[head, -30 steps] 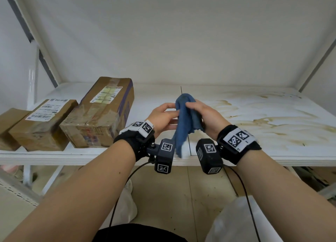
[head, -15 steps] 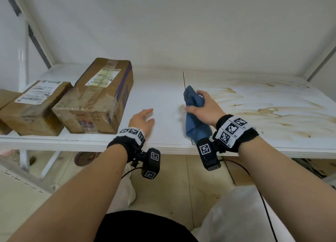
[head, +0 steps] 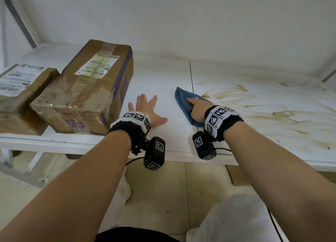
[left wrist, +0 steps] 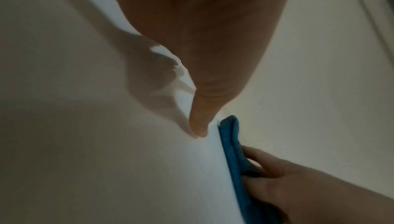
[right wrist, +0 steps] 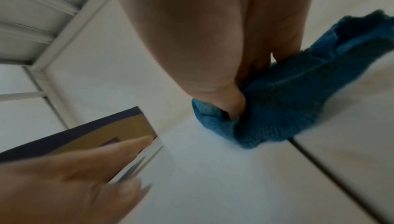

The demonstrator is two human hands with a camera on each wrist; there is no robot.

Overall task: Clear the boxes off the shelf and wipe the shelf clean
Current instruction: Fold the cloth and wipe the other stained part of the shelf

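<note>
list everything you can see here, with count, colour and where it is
cardboard boxes: 2, brown with white labels, left part of the shelf, side by side
cloth: 1, blue, bunched on the shelf by the seam, under the right hand
shelf: 1, white, across the middle of the head view
stains: many streaks, brown-yellow, right half of the shelf
floor: beige, below the shelf
wrist bands with cameras: 2, black with white marker tags, one on each wrist
left hand: fingers spread, flat on the shelf right of the larger box
right hand: grips the cloth against the shelf
</note>
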